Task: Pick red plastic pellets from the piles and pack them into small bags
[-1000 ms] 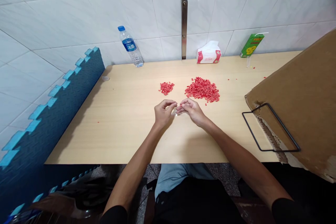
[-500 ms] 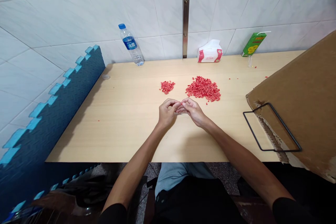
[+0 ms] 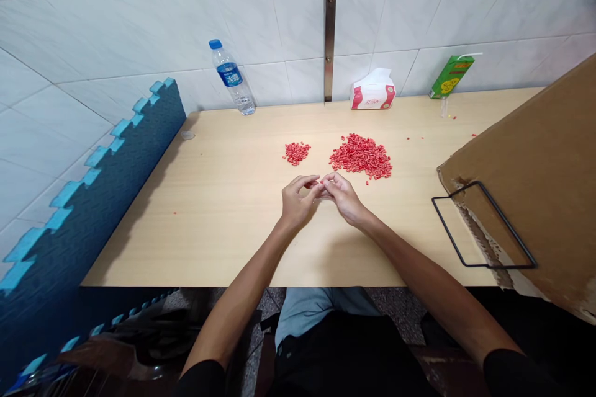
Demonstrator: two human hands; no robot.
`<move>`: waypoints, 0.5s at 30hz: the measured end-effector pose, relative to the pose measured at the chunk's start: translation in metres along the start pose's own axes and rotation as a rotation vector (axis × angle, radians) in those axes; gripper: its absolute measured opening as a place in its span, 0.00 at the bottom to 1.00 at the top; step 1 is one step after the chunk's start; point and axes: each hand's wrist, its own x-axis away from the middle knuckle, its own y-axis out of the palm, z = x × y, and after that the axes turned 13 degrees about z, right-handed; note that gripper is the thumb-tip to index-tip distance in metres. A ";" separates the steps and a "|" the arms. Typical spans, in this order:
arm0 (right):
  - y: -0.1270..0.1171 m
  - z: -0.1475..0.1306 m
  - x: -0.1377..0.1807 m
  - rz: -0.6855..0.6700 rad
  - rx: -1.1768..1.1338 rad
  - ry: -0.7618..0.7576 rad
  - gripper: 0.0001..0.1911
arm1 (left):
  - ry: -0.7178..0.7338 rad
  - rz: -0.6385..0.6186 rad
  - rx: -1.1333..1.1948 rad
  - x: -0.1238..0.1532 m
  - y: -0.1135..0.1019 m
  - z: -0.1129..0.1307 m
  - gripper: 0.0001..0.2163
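Observation:
In the middle of the table, my left hand (image 3: 297, 200) and my right hand (image 3: 344, 198) meet at the fingertips. Between them shows a small red piece (image 3: 321, 182), like a short bit of tube, pinched by both hands; its detail is too small to make out. The other fingers of both hands are curled and partly hidden. Just beyond my left hand lies a small pile of the same red pieces (image 3: 297, 153). A larger heap of red pieces (image 3: 361, 156) spreads beyond my right hand, with one stray piece at its near edge.
A water bottle (image 3: 234, 82), a tissue pack (image 3: 373, 92) and a green drink carton (image 3: 450, 77) stand along the tiled wall. On the right a cardboard sheet (image 3: 531, 186) and a black wire frame (image 3: 507, 226) jut over the table (image 3: 209, 217). Blue foam mats (image 3: 116, 180) border the left.
My left index finger and thumb have shifted slightly at the fingertips, and the red piece shows a little more. The piles look the same.

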 end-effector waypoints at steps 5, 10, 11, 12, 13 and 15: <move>0.003 -0.002 0.002 0.055 -0.023 0.023 0.14 | 0.087 0.014 -0.069 0.004 0.002 0.001 0.08; 0.005 0.000 0.004 0.077 -0.007 0.028 0.14 | 0.103 0.069 -0.118 0.007 0.004 -0.001 0.07; 0.005 0.001 0.004 0.081 -0.006 0.025 0.14 | 0.107 0.078 -0.121 0.007 0.005 -0.001 0.07; 0.006 0.001 0.004 0.085 -0.007 0.020 0.14 | 0.111 0.086 -0.122 0.008 0.005 -0.001 0.06; 0.006 0.002 0.004 0.088 -0.009 0.017 0.14 | 0.115 0.090 -0.120 0.008 0.005 -0.001 0.06; 0.007 0.004 0.004 0.097 -0.013 0.013 0.13 | 0.121 0.095 -0.112 0.008 0.005 -0.001 0.06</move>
